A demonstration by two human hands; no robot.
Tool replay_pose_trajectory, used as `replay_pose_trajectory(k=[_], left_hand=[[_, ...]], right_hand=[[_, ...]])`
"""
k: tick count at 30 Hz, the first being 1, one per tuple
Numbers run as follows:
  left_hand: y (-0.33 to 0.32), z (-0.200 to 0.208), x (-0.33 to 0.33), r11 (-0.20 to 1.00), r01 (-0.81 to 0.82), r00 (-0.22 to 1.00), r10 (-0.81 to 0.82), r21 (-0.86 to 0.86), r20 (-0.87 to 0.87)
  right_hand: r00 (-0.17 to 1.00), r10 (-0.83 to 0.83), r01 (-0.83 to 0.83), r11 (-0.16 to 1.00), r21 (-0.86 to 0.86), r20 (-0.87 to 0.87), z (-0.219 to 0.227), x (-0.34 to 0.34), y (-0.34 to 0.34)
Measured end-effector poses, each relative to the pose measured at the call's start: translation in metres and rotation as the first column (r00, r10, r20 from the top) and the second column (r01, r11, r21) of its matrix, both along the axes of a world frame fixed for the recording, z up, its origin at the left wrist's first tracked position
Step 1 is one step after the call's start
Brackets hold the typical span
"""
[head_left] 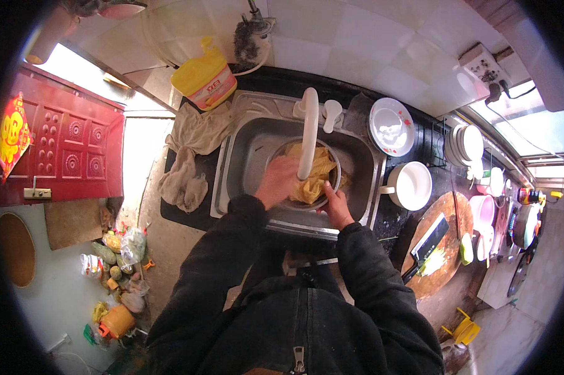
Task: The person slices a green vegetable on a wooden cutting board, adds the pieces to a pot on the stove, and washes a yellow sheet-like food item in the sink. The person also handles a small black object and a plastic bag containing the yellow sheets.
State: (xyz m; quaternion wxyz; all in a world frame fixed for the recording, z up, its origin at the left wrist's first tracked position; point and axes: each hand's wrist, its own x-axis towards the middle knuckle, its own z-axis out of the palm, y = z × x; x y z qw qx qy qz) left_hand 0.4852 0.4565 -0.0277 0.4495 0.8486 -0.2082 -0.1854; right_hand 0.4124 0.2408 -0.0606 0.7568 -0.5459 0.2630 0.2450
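Note:
In the sink (235,181) sits a round metal bowl (339,174) holding crumpled yellow-brown sheets (319,169) that look like a soft food; their exact kind is unclear. My left hand (277,182) reaches over the bowl's left side onto the sheets, its fingertips hidden among them and behind the white faucet (309,128). At the bowl's near right rim, my right hand (337,207) is closed, thumb on top and fingers out of sight below the rim. The faucet spout hangs right over the bowl.
Right of the sink are a floral plate (391,127), a white pot (413,186) and a round cutting board (449,275) bearing a cleaver (429,240) and chopped greens. On the left lie crumpled cloths (197,128) beside a yellow jug (204,78). Bagged vegetables (123,259) lie on the floor.

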Motion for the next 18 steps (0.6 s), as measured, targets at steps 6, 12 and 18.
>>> replay_pose_trajectory(k=[6, 12, 18], left_hand=[[0.045, 0.012, -0.017, 0.8, -0.598, 0.737, 0.522, 0.053, 0.429], [0.058, 0.002, -0.044, 0.717, -0.692, 0.398, 0.281, -0.084, -0.873], [0.043, -0.029, -0.066, 0.555, -0.79, 0.431, 0.203, -0.259, -0.879]], right_hand=[[0.999, 0.013, -0.016, 0.997, 0.08, 0.041, -0.004, 0.002, -0.005], [0.999, 0.037, -0.041, 0.99, 0.132, 0.029, -0.006, 0.005, -0.001], [0.995, 0.08, -0.07, 0.985, -0.16, 0.058, -0.004, 0.011, 0.002]])
